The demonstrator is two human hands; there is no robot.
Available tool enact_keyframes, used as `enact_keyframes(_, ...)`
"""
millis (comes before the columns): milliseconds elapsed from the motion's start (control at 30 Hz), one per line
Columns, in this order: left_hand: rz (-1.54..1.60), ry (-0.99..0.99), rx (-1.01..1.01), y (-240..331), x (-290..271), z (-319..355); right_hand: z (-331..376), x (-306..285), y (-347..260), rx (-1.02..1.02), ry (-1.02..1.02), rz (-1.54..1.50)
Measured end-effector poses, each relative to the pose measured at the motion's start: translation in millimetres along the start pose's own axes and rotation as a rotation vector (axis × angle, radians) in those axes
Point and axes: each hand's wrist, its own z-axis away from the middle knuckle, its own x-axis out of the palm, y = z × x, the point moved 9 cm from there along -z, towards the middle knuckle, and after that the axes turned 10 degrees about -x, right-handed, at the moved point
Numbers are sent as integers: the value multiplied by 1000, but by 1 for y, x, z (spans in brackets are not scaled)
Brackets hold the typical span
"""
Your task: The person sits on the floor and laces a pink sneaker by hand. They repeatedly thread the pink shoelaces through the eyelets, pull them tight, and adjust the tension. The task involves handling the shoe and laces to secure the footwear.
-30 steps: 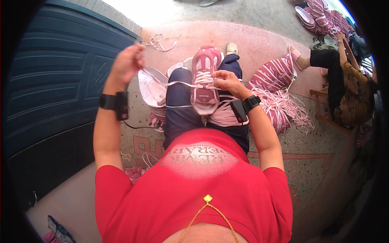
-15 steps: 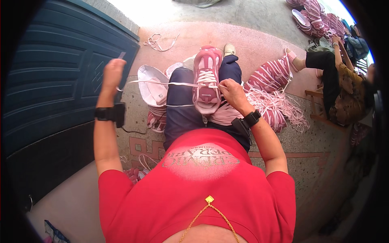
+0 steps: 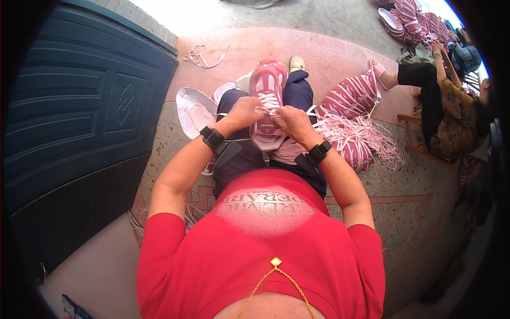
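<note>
A pink sneaker [image 3: 268, 80] with white laces rests between my thighs, its toe pointing away from me. Over its upper lace holes, my left hand [image 3: 243, 114] pinches the white shoelace [image 3: 270, 100] from the left side. My right hand [image 3: 295, 125] closes on the lace from the right, its fingertips almost meeting those of the left. The exact lace ends are hidden behind the fingers. Below both hands, the shoe's padded collar [image 3: 266, 142] faces me.
Left of my legs lies a white-lined shoe upper [image 3: 194, 111]. Bundled pink uppers [image 3: 350, 98] and a heap of loose laces [image 3: 366, 141] lie right. A loose lace [image 3: 204, 57] is on the floor near the blue door [image 3: 90, 90]. Another person [image 3: 451, 117] sits at right.
My left hand has come in from far left, where it was drawing the lace out taut, to the shoe's lacing. My right hand has shifted slightly left and stays at the laces.
</note>
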Motion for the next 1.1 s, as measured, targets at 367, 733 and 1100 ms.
enact_keyframes(367,362,-550,-317,-34,19,-21,-23,22,50,426,-247,-96)
enact_keyframes(733,620,-460,-415,-60,-52,22,14,-50,76,524,72,-77)
enact_keyframes(1100,442,-374,-506,-88,-32,26,-35,11,3,-165,-72,-139)
